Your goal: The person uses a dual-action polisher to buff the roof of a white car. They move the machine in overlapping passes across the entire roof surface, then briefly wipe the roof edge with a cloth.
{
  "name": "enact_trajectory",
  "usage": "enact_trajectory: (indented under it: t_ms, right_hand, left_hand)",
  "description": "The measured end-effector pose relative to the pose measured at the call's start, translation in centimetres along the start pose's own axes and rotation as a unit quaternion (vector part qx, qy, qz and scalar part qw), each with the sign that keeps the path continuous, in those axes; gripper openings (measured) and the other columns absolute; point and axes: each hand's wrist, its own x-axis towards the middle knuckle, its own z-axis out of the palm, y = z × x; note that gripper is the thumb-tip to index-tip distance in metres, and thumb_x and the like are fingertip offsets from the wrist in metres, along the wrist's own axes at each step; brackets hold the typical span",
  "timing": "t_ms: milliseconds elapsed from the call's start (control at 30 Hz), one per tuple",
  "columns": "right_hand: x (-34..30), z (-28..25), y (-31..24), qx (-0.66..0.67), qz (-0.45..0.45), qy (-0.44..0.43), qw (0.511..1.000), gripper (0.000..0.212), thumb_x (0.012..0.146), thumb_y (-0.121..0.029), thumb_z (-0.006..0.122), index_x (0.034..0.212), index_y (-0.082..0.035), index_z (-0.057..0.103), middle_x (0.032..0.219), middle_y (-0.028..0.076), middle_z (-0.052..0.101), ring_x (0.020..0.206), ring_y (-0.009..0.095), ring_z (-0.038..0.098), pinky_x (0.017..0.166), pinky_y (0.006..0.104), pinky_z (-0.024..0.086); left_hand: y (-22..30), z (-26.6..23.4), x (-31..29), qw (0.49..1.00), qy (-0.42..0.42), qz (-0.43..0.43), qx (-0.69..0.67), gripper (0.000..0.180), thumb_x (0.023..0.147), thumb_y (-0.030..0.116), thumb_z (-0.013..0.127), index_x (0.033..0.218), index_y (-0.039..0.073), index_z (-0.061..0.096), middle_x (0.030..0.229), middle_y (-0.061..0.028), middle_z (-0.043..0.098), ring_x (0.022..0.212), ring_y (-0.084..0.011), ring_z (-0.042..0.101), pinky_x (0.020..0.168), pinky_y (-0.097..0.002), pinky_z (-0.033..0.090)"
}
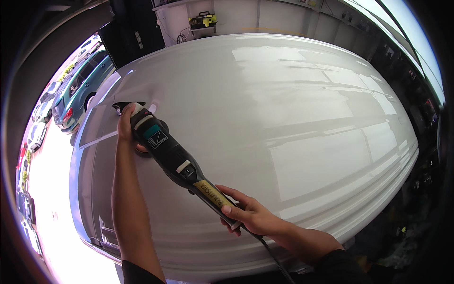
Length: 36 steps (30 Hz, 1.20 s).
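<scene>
A black car polisher (pixel 166 150) lies slantwise over the white roof (pixel 213 113) of a vehicle. My left hand (pixel 126 124) is wrapped round its head end, at the pale front part. The rear handle, with a strip of yellow tape, is in the grip of my right hand (pixel 247 212), thumb on top. Part of a round orange-brown pad (pixel 142 149) shows beneath the head, against or just above the roof; the tool hides most of it. A dark pointed piece (pixel 121 107) juts out beside my left hand; I cannot tell whether it belongs to the tool.
From the handle a black cord (pixel 273 258) runs down toward me past the roof's near edge. A yellow-green device (pixel 203 20) sits on a wall shelf beyond the roof. Outside at left stands a blue-green car (pixel 84 92), with several parked cars around it.
</scene>
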Motion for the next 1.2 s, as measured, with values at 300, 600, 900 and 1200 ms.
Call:
enact_trajectory:
  t_ms: [300,600,900,1200]
  right_hand:
    - [-6.1,-3.4,-0.2,0.031,-0.036,0.108,0.993,0.075,0.098,-0.029,0.067,0.158,-0.007,0.027,0.088,0.01,0.062,0.073,0.016,0.06,0.06,0.0309,0.048]
    - [-16.5,-6.7,2.4,0.071,-0.232,0.312,0.919,0.085,0.087,-0.019,0.071,0.157,-0.002,0.027,0.092,0.017,0.064,0.068,0.019,0.064,0.053,0.0303,0.051]
    - [-19.0,-7.5,-0.5,-0.202,-0.147,0.373,0.894,0.092,0.082,-0.019,0.074,0.158,0.0,0.024,0.105,0.02,0.062,0.074,0.019,0.064,0.056,0.0292,0.054]
    - [-8.3,-2.5,-0.3,-0.197,-0.055,0.158,0.966,0.08,0.098,-0.019,0.064,0.162,-0.011,0.017,0.098,0.011,0.064,0.071,0.015,0.06,0.068,0.0324,0.053]
  left_hand:
    - [-4.1,11.2,1.8,0.999,0.009,0.023,0.029,0.035,0.094,0.024,0.062,0.121,0.002,0.062,0.109,-0.0082,0.065,0.098,-0.0199,0.064,0.09,-0.0334,0.051]
    - [-11.5,32.9,-0.5,0.99,-0.125,-0.011,0.064,0.041,0.092,0.027,0.062,0.123,0.001,0.059,0.109,-0.0118,0.066,0.093,-0.0203,0.066,0.086,-0.0331,0.052]
    - [-11.8,35.7,-2.5,0.987,-0.121,-0.023,0.102,0.049,0.091,0.032,0.063,0.129,0.002,0.058,0.12,-0.0158,0.065,0.107,-0.0238,0.063,0.094,-0.0342,0.049]
    - [-4.5,15.0,-1.4,0.999,-0.015,0.019,0.037,0.043,0.091,0.028,0.065,0.124,0.002,0.06,0.113,-0.0099,0.063,0.101,-0.0196,0.061,0.091,-0.0333,0.049]
